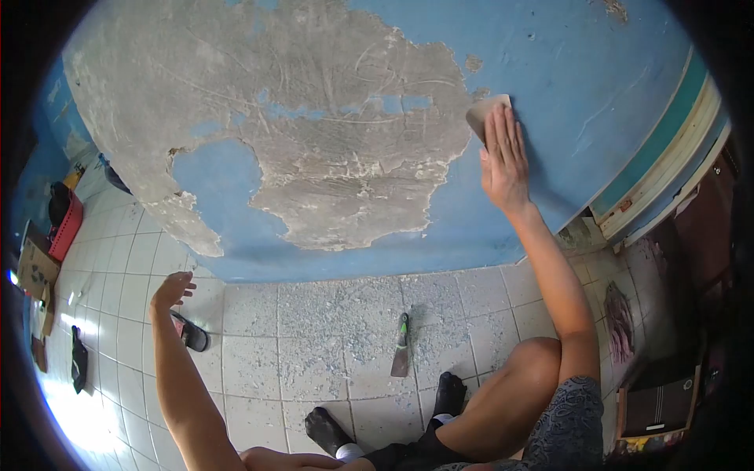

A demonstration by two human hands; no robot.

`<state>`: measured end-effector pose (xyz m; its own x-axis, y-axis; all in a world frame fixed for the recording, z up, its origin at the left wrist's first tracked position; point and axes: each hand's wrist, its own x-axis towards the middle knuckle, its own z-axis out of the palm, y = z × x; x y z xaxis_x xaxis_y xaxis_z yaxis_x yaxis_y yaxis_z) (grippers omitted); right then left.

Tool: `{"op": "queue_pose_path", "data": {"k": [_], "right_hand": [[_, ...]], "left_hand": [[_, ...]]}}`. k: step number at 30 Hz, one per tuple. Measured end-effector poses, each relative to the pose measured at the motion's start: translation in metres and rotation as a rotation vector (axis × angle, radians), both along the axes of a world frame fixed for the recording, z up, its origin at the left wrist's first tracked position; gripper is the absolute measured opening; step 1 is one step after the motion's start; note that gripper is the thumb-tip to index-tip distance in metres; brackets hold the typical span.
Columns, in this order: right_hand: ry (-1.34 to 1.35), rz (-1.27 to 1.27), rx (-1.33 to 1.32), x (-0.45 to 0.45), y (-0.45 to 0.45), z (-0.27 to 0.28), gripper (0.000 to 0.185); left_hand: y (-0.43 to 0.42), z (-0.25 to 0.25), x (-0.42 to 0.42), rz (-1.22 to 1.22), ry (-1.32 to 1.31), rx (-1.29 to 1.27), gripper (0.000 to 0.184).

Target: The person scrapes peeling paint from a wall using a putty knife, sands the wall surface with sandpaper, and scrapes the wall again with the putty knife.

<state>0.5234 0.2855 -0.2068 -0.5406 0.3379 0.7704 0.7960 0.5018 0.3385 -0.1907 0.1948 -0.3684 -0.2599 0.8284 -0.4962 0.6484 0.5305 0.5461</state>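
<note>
- At the far left of the frame, a red basket (69, 228) is sitting on the tiled floor (118, 251).
- Further right, at the left of the frame, my left hand (170, 292) is hanging open over the floor, fingers loosely parted; a dark slipper (194, 336) is lying near it.
- From the upper left to the upper centre, a rough grey patch (361, 63) is showing through the blue paint of the wall (581, 71), with blue islands remaining inside it.
- Along the lower centre, pale and bluish flakes (310, 322) are littering the floor at the wall's foot, and my black socks (326, 428) are resting just below them.
- Right of centre among the flakes, a scraper (401, 345) with a green-and-black handle is lying, blade pointing toward me.
- At the upper right, my right hand (505, 161) is holding a curled brownish sheet (481, 114) under straight fingers, pressing it against the wall beside the grey patch's edge.
- At the far right, a crumpled cloth (619, 322) is lying on the floor.
</note>
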Motion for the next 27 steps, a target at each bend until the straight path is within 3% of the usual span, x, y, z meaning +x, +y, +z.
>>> {"op": "queue_pose_path", "data": {"k": [2,3,4,5,8,10,12,15,17,19,22,25,27], "right_hand": [[0.004,0.018,-0.027,0.003,0.008,-0.02,0.063],[-0.09,0.069,-0.05,0.011,0.018,-0.057,0.062],[-0.373,-0.008,-0.002,0.014,0.008,-0.084,0.061],[-0.655,-0.086,0.05,0.011,-0.002,-0.093,0.06],[-0.778,0.081,-0.037,0.018,0.005,-0.08,0.065],[-0.647,-0.116,0.165,0.02,0.012,-0.052,0.067],[-0.159,-0.005,0.031,0.004,0.009,-0.012,0.069],[-0.012,-0.023,0.041,-0.006,0.007,-0.01,0.071],[-0.156,-0.012,-0.05,0.009,0.023,-0.073,0.067],[-0.532,0.085,-0.141,0.012,0.006,-0.108,0.063],[-0.833,0.143,0.078,0.012,0.004,-0.088,0.064],[-0.527,-0.069,0.077,0.013,0.011,-0.048,0.065],[-0.253,-0.067,0.051,-0.006,0.006,-0.025,0.066]], "left_hand": [[0.007,-0.013,-0.009,0.02,-0.017,-0.023,0.053],[0.008,-0.018,-0.012,0.032,-0.025,-0.032,0.053],[0.008,-0.018,-0.011,0.019,-0.02,-0.026,0.053],[0.007,-0.015,-0.009,0.011,-0.013,-0.018,0.053],[0.011,-0.01,-0.011,-0.007,-0.01,0.01,0.054],[0.011,-0.022,-0.023,-0.033,-0.024,0.015,0.055],[0.004,-0.01,-0.01,0.007,-0.03,-0.017,0.057],[0.004,-0.006,-0.006,0.008,-0.021,-0.027,0.058],[0.005,-0.005,-0.003,0.007,-0.006,-0.032,0.057],[0.004,0.0,0.0,0.002,0.003,-0.025,0.057],[0.005,0.011,0.007,-0.003,0.005,0.006,0.056],[0.002,0.004,0.001,0.01,0.003,-0.008,0.055],[0.005,-0.002,-0.005,0.015,0.008,-0.031,0.054]]}}
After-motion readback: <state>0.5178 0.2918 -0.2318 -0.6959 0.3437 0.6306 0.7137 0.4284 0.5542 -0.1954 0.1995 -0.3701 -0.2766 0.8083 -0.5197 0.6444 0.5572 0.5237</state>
